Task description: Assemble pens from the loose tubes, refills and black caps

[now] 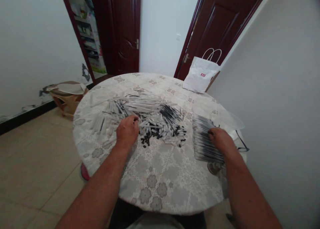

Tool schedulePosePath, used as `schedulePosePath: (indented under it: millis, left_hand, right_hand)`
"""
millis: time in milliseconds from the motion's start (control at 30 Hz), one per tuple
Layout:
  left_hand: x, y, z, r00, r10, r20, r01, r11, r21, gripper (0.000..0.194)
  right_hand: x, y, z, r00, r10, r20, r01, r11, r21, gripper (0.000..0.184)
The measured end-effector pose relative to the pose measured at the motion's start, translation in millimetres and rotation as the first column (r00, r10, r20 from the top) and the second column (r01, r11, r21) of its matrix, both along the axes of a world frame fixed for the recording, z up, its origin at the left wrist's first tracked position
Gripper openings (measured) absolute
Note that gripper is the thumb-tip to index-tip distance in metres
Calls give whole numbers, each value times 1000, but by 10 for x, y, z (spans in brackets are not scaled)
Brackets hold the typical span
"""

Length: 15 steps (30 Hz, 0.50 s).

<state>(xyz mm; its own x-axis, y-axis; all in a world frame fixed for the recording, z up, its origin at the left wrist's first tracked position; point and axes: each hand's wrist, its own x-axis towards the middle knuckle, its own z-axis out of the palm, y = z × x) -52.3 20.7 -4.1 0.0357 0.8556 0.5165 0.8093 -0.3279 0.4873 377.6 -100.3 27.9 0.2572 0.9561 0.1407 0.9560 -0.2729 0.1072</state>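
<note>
Because the loose bits are heaped roughly mid-desk, the left hand (127, 130) has a really short reach. It's at the near edge of that pile, right beside the white tubes (142, 104), with the small black pieces (147, 139) just to its right. Its fingers are curled in close together, like you'd do for picking at tiny stuff, but I honestly can't tell if there's anything between them.

Over on the other side, the right hand (221, 139) is at the row of slim dark-and-clear sticks (203, 140), which look like pens to me. Those fingers are bunched up too, nearly together, and I can't make out whether they're gripping a stick or just touching the row. The sticks lie flat, side by side, all pointing about the same way, I'd guess so they stay tidy and don't mix with the heap.

Thin dark rods (168, 113) sit bunched at the right of the pile, so it's at least partly sorted by kind. White paper bag (201, 74) stands at the far edge of the desk (180, 179), probably parked there to leave elbow room.
</note>
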Motion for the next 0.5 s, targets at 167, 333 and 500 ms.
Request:
schedulePosePath:
  millis: [167,333,500]
  left_hand:
    - [8,-44,-24,993,-41,-113,39,999,-21,22]
    - [0,-54,-73,984,-90,-151,92,996,1,24]
    - [-4,-29,-98,973,-152,-175,155,988,2,26]
  right_hand:
    - [-210,27,111,998,28,54,-29,999,30,25]
    - [-924,131,291,963,265,-45,-258,958,124,24]
    - [-1591,351,210,922,377,-84,-364,921,137,16]
